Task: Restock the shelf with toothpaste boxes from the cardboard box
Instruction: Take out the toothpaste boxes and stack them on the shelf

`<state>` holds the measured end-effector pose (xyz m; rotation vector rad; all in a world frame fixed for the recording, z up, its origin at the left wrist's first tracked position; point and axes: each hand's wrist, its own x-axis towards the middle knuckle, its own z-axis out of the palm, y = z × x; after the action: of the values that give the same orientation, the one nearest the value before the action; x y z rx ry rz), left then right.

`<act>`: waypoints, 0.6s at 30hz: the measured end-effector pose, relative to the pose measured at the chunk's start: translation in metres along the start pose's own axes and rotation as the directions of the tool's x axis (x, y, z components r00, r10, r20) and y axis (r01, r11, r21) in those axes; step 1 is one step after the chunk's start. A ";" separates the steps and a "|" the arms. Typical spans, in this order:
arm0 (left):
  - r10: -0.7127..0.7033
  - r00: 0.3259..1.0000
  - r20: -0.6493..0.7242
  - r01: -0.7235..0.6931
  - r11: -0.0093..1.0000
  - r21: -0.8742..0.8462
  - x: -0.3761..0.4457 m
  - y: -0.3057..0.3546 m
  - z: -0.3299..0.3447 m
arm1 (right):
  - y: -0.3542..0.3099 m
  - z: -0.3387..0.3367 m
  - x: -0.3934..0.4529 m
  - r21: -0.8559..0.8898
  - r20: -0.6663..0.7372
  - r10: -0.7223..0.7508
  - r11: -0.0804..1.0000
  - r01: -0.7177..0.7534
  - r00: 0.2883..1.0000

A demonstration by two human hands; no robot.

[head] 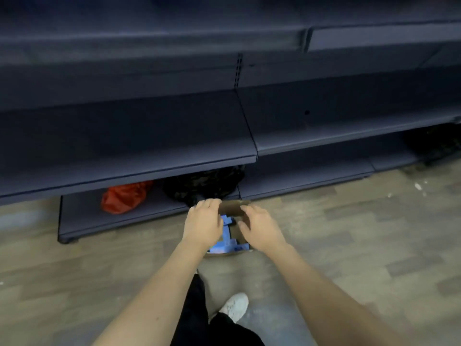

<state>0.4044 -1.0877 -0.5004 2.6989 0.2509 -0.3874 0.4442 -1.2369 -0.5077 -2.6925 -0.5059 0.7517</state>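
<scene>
A small cardboard box sits on the floor in front of the dark shelf unit. Blue toothpaste boxes lie inside it, partly hidden by my hands. My left hand hovers over the box's left side with its fingers curled at the far rim. My right hand is over the right side, fingers apart and bent down toward the box. Whether either hand touches the cardboard or the toothpaste boxes is hidden. The frame is blurred.
The dark shelves above hold nothing visible. On the bottom shelf lie a red plastic bag and a black bundle, just behind the cardboard box. Wood-pattern floor surrounds it. My white shoe and dark trouser leg stand below the box.
</scene>
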 end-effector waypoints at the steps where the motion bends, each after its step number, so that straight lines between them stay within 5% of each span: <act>1: -0.012 0.999 0.047 0.012 1.000 0.008 0.004 -0.005 0.010 | 0.006 0.012 0.008 -0.007 0.059 0.012 1.000 -0.012 0.998; 10: -0.161 0.914 0.372 0.139 0.987 0.085 0.066 -0.065 0.138 | 0.065 0.147 0.091 0.104 0.296 0.095 0.986 -0.130 0.951; 18: -0.190 0.804 0.563 0.110 0.979 0.173 0.133 -0.098 0.288 | 0.128 0.260 0.167 -0.003 0.436 0.161 0.984 -0.177 0.886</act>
<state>0.4407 -1.1023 -0.8295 2.5369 0.2649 -1.2848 0.4689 -1.2343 -0.8412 -2.5532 -0.3481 1.4156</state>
